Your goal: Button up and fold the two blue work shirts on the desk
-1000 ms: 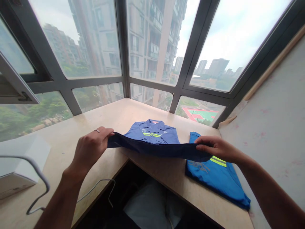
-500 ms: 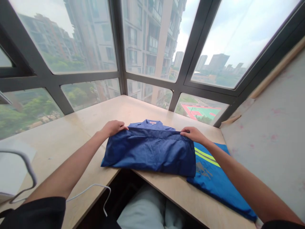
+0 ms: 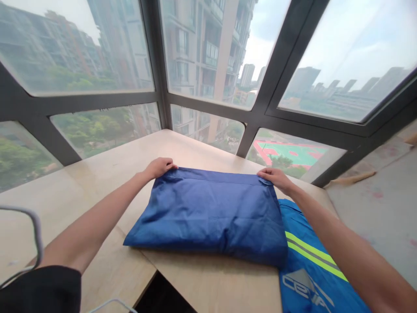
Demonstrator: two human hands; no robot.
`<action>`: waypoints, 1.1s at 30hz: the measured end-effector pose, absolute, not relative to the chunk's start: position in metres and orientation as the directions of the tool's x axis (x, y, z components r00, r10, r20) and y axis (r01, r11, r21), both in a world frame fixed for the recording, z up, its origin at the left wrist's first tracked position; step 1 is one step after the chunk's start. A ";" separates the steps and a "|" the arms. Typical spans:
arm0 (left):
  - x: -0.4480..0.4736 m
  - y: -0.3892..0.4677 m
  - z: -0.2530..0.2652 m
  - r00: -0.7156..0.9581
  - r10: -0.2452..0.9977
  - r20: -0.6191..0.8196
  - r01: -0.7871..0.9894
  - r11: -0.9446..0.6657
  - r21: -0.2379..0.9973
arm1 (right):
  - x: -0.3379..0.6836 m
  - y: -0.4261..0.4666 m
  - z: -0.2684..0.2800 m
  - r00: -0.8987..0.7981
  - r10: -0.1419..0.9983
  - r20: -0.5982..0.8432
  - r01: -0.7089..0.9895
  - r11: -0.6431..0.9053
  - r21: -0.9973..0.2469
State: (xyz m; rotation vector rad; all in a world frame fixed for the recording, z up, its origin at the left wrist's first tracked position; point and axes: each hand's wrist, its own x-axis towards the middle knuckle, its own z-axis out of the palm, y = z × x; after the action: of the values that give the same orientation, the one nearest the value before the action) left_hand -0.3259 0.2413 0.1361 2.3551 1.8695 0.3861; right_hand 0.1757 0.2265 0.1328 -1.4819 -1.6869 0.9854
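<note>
A dark blue work jacket (image 3: 208, 213) lies folded over on the pale wooden table, its hem band stretched straight along the far side. At the far left corner of that hem, my left hand (image 3: 161, 167) pinches the cloth between thumb and fingers. My right hand (image 3: 275, 177) grips the far right corner in the same way, beside a small tab on the band. The collar is hidden beneath the folded cloth. A brighter blue garment (image 3: 312, 265) with yellow-green and grey stripes and a grey print lies to the right, partly under my right forearm.
The wooden tabletop (image 3: 107, 182) runs back to framed windows (image 3: 208, 100) that meet in a corner. A white cable (image 3: 37, 234) loops at the left edge. A dark gap (image 3: 163, 295) opens at the near table edge. A patterned wall (image 3: 381, 204) stands at the right.
Both hands have drawn the hem farther up over the jacket, so the collar and label no longer show. The view has tilted and moved closer, and my legs are out of sight.
</note>
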 end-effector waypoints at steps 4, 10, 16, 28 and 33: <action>-0.307 0.285 0.102 0.143 0.986 0.086 0.966 -0.158 0.207 | 0.161 0.273 0.091 -0.045 0.999 -0.001 0.550 0.024 -0.835; -0.312 0.312 0.076 0.157 0.984 0.082 0.963 -0.171 0.210 | 0.178 0.294 0.057 -0.086 0.996 0.006 0.624 0.059 -0.779; -0.300 0.310 0.055 0.022 0.995 0.097 0.984 -0.038 0.174 | 0.180 0.303 0.029 -0.017 0.999 0.039 0.746 0.039 -0.665; -0.186 0.241 0.025 0.476 0.842 0.252 0.847 -0.516 0.125 | 0.063 0.244 0.018 -0.432 0.843 0.320 0.811 0.518 -0.271; -0.173 0.235 -0.004 0.423 0.895 0.141 0.885 -0.441 0.150 | 0.033 0.233 -0.003 -0.492 0.862 0.121 0.841 0.507 -0.191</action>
State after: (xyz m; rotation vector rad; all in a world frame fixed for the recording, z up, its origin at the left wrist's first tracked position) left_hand -0.1728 0.2346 -0.0038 2.6046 1.6306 0.3091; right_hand 0.0332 0.2331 -0.0032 -1.4588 -2.5478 0.1569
